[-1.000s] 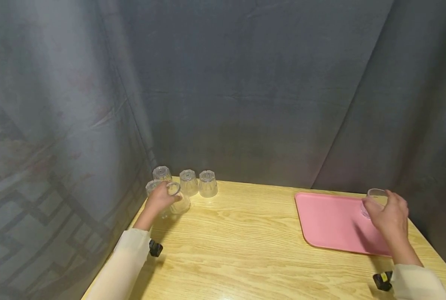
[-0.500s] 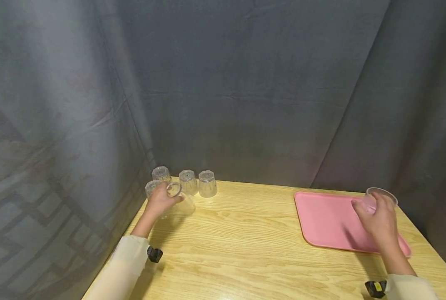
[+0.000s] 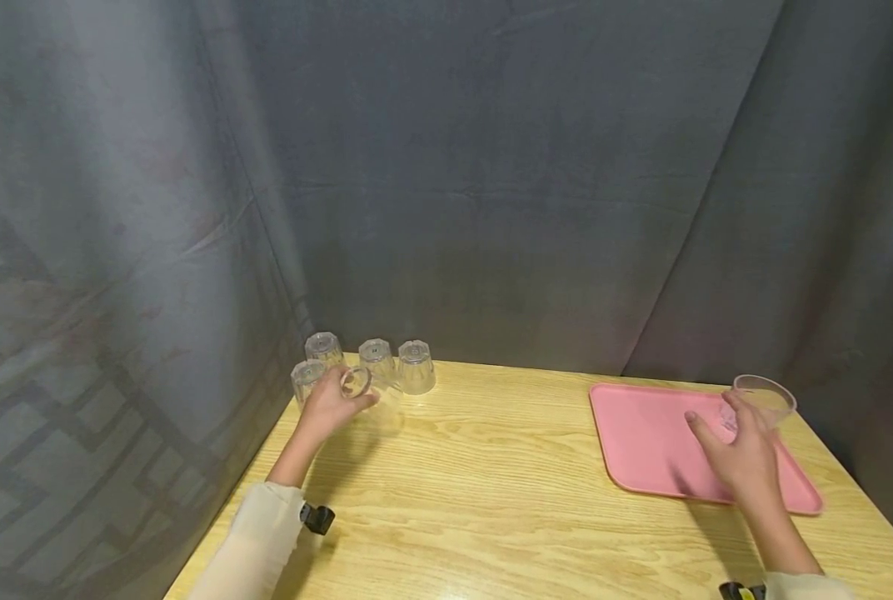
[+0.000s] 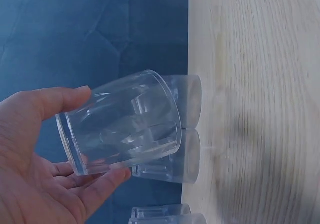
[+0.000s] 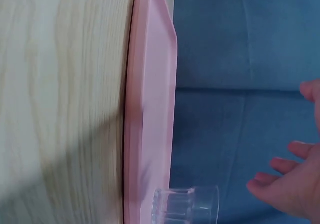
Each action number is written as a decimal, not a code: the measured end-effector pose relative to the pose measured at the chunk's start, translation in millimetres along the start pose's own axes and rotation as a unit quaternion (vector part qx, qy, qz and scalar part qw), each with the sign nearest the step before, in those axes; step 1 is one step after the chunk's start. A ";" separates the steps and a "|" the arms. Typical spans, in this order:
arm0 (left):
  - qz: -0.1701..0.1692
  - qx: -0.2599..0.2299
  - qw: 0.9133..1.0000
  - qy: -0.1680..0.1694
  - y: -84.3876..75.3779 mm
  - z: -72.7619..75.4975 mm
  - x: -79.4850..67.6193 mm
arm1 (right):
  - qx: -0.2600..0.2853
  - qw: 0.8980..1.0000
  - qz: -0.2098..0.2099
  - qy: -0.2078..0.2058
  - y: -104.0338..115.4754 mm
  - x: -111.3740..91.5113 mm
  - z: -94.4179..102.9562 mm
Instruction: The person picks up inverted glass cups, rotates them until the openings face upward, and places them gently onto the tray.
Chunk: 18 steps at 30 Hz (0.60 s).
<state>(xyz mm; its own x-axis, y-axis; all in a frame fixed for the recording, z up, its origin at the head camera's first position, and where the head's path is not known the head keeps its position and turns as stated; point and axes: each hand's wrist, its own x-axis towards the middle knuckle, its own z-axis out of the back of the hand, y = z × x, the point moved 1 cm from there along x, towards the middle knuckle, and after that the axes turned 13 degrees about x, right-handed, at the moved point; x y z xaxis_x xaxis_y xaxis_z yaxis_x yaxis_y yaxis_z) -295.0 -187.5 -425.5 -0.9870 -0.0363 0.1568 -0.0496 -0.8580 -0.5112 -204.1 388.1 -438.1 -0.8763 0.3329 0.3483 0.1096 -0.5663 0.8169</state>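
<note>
My left hand (image 3: 330, 408) grips a clear drinking glass (image 4: 125, 124) near its base, fingers and thumb on opposite sides. This glass is tilted, its wide mouth towards the table, apart from the tabletop. At the right, a second clear glass (image 3: 769, 400) stands mouth up on a pink tray (image 3: 649, 433). My right hand (image 3: 746, 458) is beside it with fingers spread and nothing held; in the right wrist view a gap shows between the fingers and that glass (image 5: 185, 205).
Several upturned clear glasses, including the rightmost glass (image 3: 416, 368) and the front-left glass (image 3: 307, 377), stand at the table's back left corner near the left hand. The wooden table (image 3: 476, 483) meets a grey curtain (image 3: 461, 208) behind and on both sides.
The right hand has let go of its glass, which now stands on the tray, and has drawn left and towards me. The left hand with its glass has shifted slightly right.
</note>
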 end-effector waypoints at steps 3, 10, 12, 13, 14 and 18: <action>0.002 -0.004 1.000 0.005 -4.4 -1.5 -2.8 | 0.003 1.000 -0.006 0.008 1.9 -5.0 -2.1; -0.004 -0.018 1.000 0.007 -13.4 -5.9 -8.5 | 0.016 0.999 -0.011 0.027 11.9 -14.5 -8.6; -0.004 -0.022 1.000 0.003 -14.8 -7.7 -9.5 | 0.025 0.999 -0.013 0.037 14.1 -16.9 -11.0; -0.004 -0.024 1.000 0.001 -15.5 -8.7 -9.9 | 0.030 0.999 -0.016 0.043 15.2 -18.1 -12.2; -0.004 -0.025 1.000 -0.002 -16.3 -9.7 -10.3 | 0.035 0.998 -0.018 0.048 16.1 -19.0 -13.5; -0.007 -0.033 0.999 -0.005 -20.1 -12.9 -12.1 | 0.054 0.996 -0.021 0.062 21.0 -22.7 -18.7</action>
<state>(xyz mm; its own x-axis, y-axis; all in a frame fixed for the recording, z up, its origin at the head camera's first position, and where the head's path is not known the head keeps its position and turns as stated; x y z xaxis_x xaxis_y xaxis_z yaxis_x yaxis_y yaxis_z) -284.1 -163.2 -428.0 -0.9844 -0.0313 0.1729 -0.0729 -0.8226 -0.5639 -190.7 354.5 -437.5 -0.9320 0.2548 0.2577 0.1145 -0.4676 0.8765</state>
